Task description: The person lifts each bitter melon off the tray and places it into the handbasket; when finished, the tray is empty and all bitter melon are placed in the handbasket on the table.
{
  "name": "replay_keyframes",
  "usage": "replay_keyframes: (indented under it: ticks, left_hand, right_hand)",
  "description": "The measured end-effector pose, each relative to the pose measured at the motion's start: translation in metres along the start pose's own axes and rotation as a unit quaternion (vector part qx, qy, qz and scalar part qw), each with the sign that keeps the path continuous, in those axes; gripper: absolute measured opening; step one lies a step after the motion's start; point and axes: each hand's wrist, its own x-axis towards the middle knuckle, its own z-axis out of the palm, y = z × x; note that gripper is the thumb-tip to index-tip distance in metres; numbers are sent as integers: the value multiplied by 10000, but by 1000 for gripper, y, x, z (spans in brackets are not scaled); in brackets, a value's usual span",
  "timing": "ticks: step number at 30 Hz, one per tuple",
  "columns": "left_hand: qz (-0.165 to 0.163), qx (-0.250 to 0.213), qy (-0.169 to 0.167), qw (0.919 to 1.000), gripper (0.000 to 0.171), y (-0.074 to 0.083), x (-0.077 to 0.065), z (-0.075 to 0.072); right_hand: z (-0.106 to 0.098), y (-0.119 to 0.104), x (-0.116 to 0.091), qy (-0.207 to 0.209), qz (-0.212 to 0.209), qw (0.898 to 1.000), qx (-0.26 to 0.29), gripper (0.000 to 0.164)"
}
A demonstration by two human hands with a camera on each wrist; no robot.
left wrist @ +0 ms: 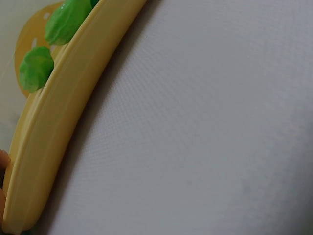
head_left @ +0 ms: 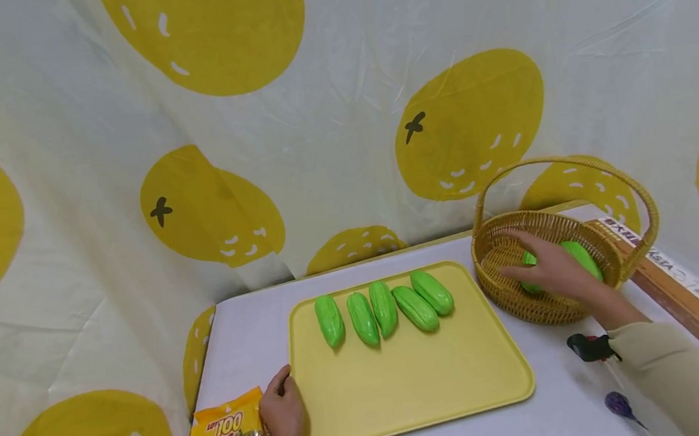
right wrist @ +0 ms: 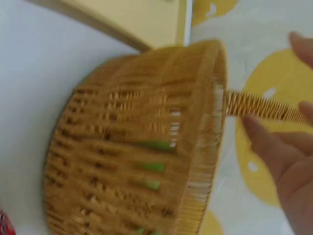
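My left hand [head_left: 284,408] grips the left edge of a yellow tray [head_left: 394,392], its fingertips [left wrist: 3,160] at the rim in the left wrist view. Several glossy green toy cucumbers [head_left: 365,319] lie side by side along the tray's far half. Over a round wicker basket [head_left: 503,295] at the right, my right hand [head_left: 550,267] hangs with fingers spread and nothing held. More green cucumbers [head_left: 582,258] sit inside the basket, partly hidden by that hand. The right wrist view shows the hand [right wrist: 288,171] above the basket rim, near the handle [right wrist: 264,105].
A yellow candy bag [head_left: 227,426] lies left of the tray, beside the left hand. Behind the basket at right is a long brown and white box [head_left: 687,280]. Under the right forearm are a dark object [head_left: 588,348] and a purple lollipop-like thing [head_left: 618,403]. A printed curtain [head_left: 343,143] backs the table.
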Motion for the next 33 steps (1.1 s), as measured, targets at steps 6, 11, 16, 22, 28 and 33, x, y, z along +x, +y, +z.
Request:
replay_keyframes:
  ticks: [6, 11, 16, 22, 28, 33]
  left_hand:
    - [-16, -9, -58, 10000, 30, 0, 1, -1]
    - [-62, 10, -24, 10000, 30, 2, 1, 0]
    - [-117, 75, -29, 9999, 30, 1, 1, 1]
    - [-149, 94, -65, 9998, 31, 0, 1, 2]
    - [-177, 135, -59, 9997, 31, 1, 2, 2]
    - [-38, 105, 46, 9999, 29, 1, 1, 2]
  right_hand:
    - [12, -19, 2, 62, -420, 9970, 648, 80]
    - [28, -28, 8, -98, -673, 9956, 649, 77]
    - [47, -34, 14, -219, -906, 9945, 484, 74]
    - [67, -37, 19, -273, -1231, 9913, 372, 73]
    - [84, -33, 25, -348, -1269, 9901, 492, 71]
    - [97, -30, 30, -561, -1229, 9897, 468, 70]
